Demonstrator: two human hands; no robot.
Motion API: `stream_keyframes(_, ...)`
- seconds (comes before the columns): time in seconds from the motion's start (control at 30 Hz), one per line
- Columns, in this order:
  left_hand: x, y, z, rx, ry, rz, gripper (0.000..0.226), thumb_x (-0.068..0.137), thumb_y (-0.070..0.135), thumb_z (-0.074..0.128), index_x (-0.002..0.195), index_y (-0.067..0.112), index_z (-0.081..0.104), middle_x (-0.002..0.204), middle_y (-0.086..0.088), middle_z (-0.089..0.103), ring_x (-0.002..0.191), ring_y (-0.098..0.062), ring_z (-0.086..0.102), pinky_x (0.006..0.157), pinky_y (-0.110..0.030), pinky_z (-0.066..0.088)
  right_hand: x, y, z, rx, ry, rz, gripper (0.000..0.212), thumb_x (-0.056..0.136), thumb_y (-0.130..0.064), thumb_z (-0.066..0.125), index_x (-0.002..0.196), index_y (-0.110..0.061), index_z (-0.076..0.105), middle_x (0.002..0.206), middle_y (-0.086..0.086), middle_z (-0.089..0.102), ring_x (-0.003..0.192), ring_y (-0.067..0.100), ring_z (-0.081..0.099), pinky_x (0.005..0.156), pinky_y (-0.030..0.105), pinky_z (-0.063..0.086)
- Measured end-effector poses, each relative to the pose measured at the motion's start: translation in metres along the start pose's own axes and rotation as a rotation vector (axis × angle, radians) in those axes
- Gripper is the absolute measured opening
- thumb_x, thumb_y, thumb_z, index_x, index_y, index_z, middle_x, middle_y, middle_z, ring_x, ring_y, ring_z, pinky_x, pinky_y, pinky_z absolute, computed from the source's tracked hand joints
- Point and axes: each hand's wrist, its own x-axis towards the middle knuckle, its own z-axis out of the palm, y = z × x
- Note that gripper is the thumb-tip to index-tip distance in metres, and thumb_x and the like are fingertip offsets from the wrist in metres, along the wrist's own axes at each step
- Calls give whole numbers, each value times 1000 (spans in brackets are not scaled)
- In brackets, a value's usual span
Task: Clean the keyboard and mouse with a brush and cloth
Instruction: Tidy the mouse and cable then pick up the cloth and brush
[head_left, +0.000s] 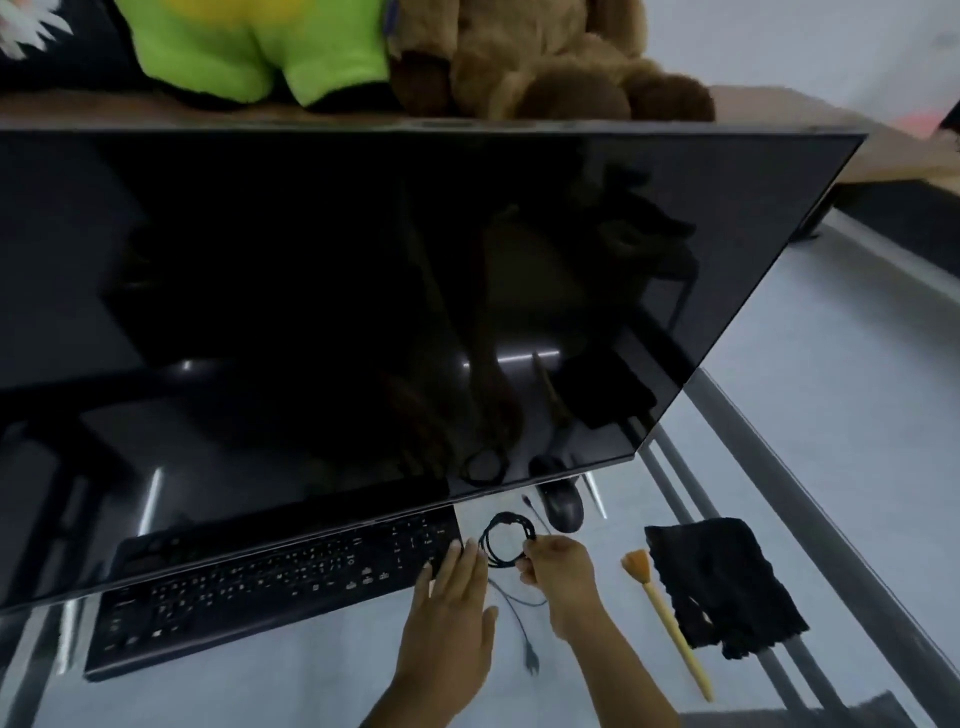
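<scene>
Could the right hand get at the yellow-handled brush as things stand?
Probably not straight away: the right hand grips a coiled black cable. The yellow-handled brush lies uncovered beside it.

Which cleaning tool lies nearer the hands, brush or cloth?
The brush, with its yellow handle and orange bristles. It lies just right of the right hand; the black cloth lies beyond it.

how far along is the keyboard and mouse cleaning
Nothing looks cleaned yet. The brush and cloth lie untouched on the desk. The right hand holds a coiled cable; the left hand rests open at the keyboard edge. Brushing and wiping keyboard and mouse remain.
</scene>
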Motion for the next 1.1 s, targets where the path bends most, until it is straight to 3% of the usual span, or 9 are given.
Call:
stream_keyframes(0.07, 3, -5, 13, 63, -92, 35, 59, 88, 43, 34, 130, 10, 60, 144, -5, 48, 132, -22, 47, 112, -44, 11, 8, 6, 9, -10, 17, -30, 15, 91, -3, 56, 78, 0, 64, 61, 7, 67, 55, 14, 63, 68, 29, 55)
stream_keyframes(0.17, 12, -9, 18, 123, -132, 74, 61, 88, 43, 33, 129, 6, 60, 141, -9, 52, 133, -24, 46, 111, -52, 16, 12, 7, 17, -3, 43, -84, 5, 88, -7, 60, 88, -4, 63, 67, 8, 70, 58, 14, 67, 62, 23, 56)
stream_keyframes(0.23, 20, -11, 19, 177, -115, 62, 63, 90, 43, 30, 131, 4, 57, 142, -11, 50, 135, -24, 43, 113, -54, 15, 15, 7, 20, -78, 64, -136, 11, 89, -10, 58, 81, -5, 63, 66, 6, 70, 62, 16, 68, 71, 33, 56)
stream_keyframes(0.47, 38, -4, 8, 378, -24, 87, 64, 101, 49, 9, 141, 5, -16, 154, -8, -22, 142, -23, -28, 105, -51, -30, 34, 8, 30, -450, 110, -330, 17, 91, -8, 56, 76, -10, 63, 67, 8, 68, 68, 23, 67, 69, 36, 57)
stream_keyframes(0.6, 50, -6, 3, 368, 1, 66, 66, 102, 48, 11, 147, 5, -10, 160, -12, -10, 146, -26, -19, 110, -51, -25, 47, 4, 36, -496, 95, -364, 18, 93, -5, 53, 79, -2, 64, 73, 15, 66, 70, 28, 67, 68, 39, 58)
stream_keyframes(0.73, 51, -9, 6, 366, -21, 53, 64, 102, 48, 13, 141, 6, -15, 160, -12, -11, 147, -26, -16, 113, -51, -20, 53, 5, 36, -564, 103, -401, 13, 96, -9, 55, 93, -5, 67, 85, 13, 69, 72, 20, 64, 63, 17, 48)
stream_keyframes(0.93, 43, -10, 10, 238, -70, 90, 67, 92, 45, 26, 138, 0, 43, 147, -15, 42, 139, -28, 35, 112, -52, 17, 47, 10, 28, -562, 143, -431, 32, 97, -21, 56, 127, -11, 60, 111, 8, 68, 88, 18, 68, 77, 18, 50)
stream_keyframes(1.0, 38, -5, 7, 216, -74, 89, 64, 94, 45, 29, 141, 2, 35, 151, -15, 37, 142, -28, 30, 114, -52, 14, 38, 10, 19, -616, 162, -489, 31, 98, -24, 54, 127, -14, 60, 114, 6, 66, 88, 17, 67, 76, 18, 50)
stream_keyframes(1.1, 32, 10, 1, 277, -96, 113, 66, 102, 46, 21, 150, 7, 1, 159, -10, -6, 148, -25, -6, 118, -50, -7, 22, 5, -5, -687, 208, -537, 29, 99, -24, 51, 126, -16, 61, 123, 5, 61, 86, 16, 64, 77, 19, 48)
